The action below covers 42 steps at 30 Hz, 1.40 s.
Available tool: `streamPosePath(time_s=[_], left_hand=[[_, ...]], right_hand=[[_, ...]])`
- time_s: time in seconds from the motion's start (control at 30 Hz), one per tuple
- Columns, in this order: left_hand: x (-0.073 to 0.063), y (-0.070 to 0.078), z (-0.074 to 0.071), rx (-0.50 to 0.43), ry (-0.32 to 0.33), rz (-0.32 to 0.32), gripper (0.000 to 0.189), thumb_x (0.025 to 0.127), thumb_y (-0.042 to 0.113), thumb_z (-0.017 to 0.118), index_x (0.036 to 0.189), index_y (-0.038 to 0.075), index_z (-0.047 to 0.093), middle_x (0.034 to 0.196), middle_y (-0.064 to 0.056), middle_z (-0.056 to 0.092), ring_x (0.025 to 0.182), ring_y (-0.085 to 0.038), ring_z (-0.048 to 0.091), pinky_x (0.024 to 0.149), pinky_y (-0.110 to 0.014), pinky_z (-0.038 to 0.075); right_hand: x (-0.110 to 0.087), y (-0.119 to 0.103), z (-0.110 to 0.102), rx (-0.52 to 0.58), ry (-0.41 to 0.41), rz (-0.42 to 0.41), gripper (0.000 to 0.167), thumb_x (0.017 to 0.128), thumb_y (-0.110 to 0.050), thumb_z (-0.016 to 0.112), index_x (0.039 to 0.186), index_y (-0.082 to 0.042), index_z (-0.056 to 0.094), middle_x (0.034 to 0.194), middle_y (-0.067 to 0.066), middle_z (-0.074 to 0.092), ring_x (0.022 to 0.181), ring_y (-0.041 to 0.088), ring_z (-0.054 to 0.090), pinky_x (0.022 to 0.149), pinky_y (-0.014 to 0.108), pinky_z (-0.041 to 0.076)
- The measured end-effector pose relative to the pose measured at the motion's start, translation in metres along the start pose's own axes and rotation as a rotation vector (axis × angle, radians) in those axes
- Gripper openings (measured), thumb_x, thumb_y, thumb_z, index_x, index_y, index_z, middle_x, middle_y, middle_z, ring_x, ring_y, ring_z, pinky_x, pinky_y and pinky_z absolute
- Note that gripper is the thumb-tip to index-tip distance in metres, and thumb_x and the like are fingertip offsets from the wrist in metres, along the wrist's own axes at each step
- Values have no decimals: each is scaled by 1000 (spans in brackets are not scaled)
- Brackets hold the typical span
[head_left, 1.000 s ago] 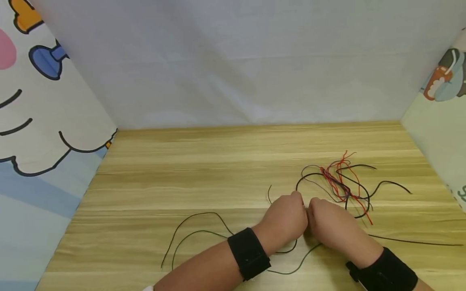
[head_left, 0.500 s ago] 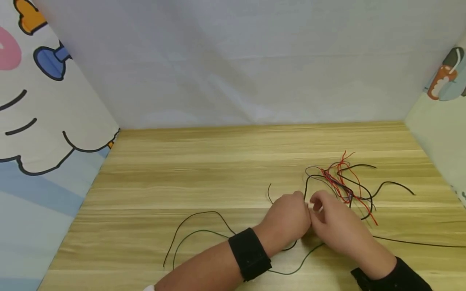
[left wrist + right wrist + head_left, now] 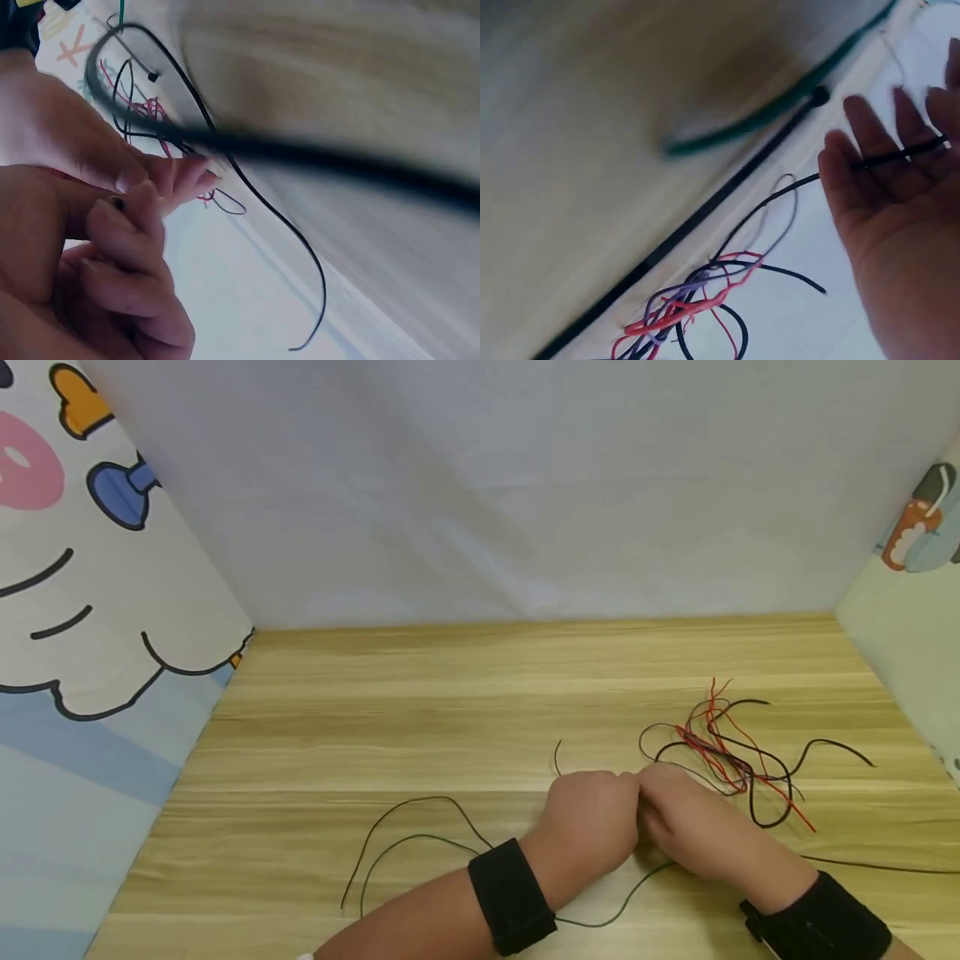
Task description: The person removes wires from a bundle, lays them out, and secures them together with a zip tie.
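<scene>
Knuckles up, my left hand (image 3: 592, 818) and right hand (image 3: 693, 822) meet over the front of the table. A black wire (image 3: 805, 181) runs from a tangle of red, purple and black wires (image 3: 720, 747) into my right hand, crossing its curled fingers (image 3: 874, 124). Between the left hand's curled fingers (image 3: 124, 289) shows a small black end. The right hand's fingertips reach right up to the left hand's thumb side. From above, the backs of both hands hide the pinched part of the wire.
Left of the left forearm, a dark wire (image 3: 420, 799) and a green wire (image 3: 408, 837) curve over the wooden table (image 3: 337, 710). The green wire continues beneath the hands. Another dark wire (image 3: 885, 865) stretches right. A white sheet (image 3: 525, 527) stands behind the table.
My right hand's thumb and forefinger parted half a second ago and have now come together again beside the left hand. The wire tangle has slid a little to the right.
</scene>
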<state>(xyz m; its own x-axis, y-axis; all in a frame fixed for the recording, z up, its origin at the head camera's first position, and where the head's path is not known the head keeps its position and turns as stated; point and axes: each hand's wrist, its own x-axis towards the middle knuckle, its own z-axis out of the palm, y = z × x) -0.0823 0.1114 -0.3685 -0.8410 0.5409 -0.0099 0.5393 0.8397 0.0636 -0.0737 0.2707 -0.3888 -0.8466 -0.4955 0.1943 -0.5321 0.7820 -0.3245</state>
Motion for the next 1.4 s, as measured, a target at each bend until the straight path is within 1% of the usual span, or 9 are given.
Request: streamPosePath(time_s=[0.13, 0.23, 0.33, 0.53, 0.83, 0.97, 1.07, 1.3, 1.4], left_hand=[[-6, 0, -2, 36, -47, 25, 13, 93, 33, 57, 82, 25, 60, 64, 7, 56, 55, -11, 56, 43, -29, 43], [-11, -3, -6, 43, -77, 25, 13, 94, 33, 56, 83, 25, 59, 62, 6, 54, 53, -12, 54, 43, -30, 41], [-19, -11, -9, 44, -85, 21, 15, 94, 31, 57, 82, 23, 57, 60, 6, 50, 51, -13, 52, 41, -30, 39], [-38, -35, -8, 35, -80, -17, 11, 90, 26, 62, 80, 22, 59, 58, 5, 49, 51, -12, 52, 41, -30, 38], [-88, -72, -1, -87, -11, -59, 17, 85, 13, 64, 73, 20, 54, 56, 6, 46, 46, -11, 46, 39, -29, 31], [-103, -84, 2, -113, -19, -65, 17, 83, 10, 64, 74, 19, 54, 58, 7, 46, 47, -10, 44, 40, -28, 30], [-111, -94, 1, -139, -41, -92, 16, 85, 9, 63, 74, 18, 55, 58, 6, 45, 46, -9, 42, 40, -26, 31], [-128, -123, 0, -147, 28, -199, 19, 90, 20, 63, 72, 19, 55, 55, 6, 47, 48, -11, 49, 41, -28, 34], [-132, -133, -4, -151, 22, -237, 24, 90, 23, 63, 69, 19, 50, 54, 6, 43, 48, -12, 48, 41, -30, 34]], right_hand=[[1, 8, 1, -34, -47, -46, 20, 89, -1, 55, 91, -21, 59, 87, -12, 48, 84, 7, 46, 75, 30, 44], [3, 12, -2, -29, -68, -29, 19, 91, -2, 55, 88, -20, 56, 85, -11, 46, 83, 7, 45, 73, 31, 43], [6, 13, -3, -23, -88, -26, 19, 91, -3, 57, 82, -20, 51, 81, -11, 41, 79, 8, 42, 70, 30, 39], [11, 10, 1, -99, -91, -99, 22, 89, -7, 61, 77, -19, 47, 78, -11, 34, 77, 8, 38, 67, 26, 35], [3, 6, 11, -191, -96, -148, 15, 87, -11, 64, 80, -19, 53, 79, -13, 39, 79, 7, 42, 71, 30, 42], [2, 8, 10, -214, -89, -143, 12, 86, -11, 65, 82, -18, 56, 81, -11, 45, 82, 9, 47, 75, 33, 45], [3, 13, 7, -230, -91, -119, 14, 86, -11, 65, 80, -18, 54, 81, -10, 46, 83, 12, 50, 77, 35, 45], [2, 35, -4, -233, -74, -53, 7, 88, -10, 62, 85, -13, 57, 91, -2, 57, 89, 20, 53, 81, 40, 45], [3, 36, -8, -233, -70, -43, 3, 89, -10, 62, 88, -11, 59, 91, 0, 58, 91, 22, 54, 82, 40, 46]])
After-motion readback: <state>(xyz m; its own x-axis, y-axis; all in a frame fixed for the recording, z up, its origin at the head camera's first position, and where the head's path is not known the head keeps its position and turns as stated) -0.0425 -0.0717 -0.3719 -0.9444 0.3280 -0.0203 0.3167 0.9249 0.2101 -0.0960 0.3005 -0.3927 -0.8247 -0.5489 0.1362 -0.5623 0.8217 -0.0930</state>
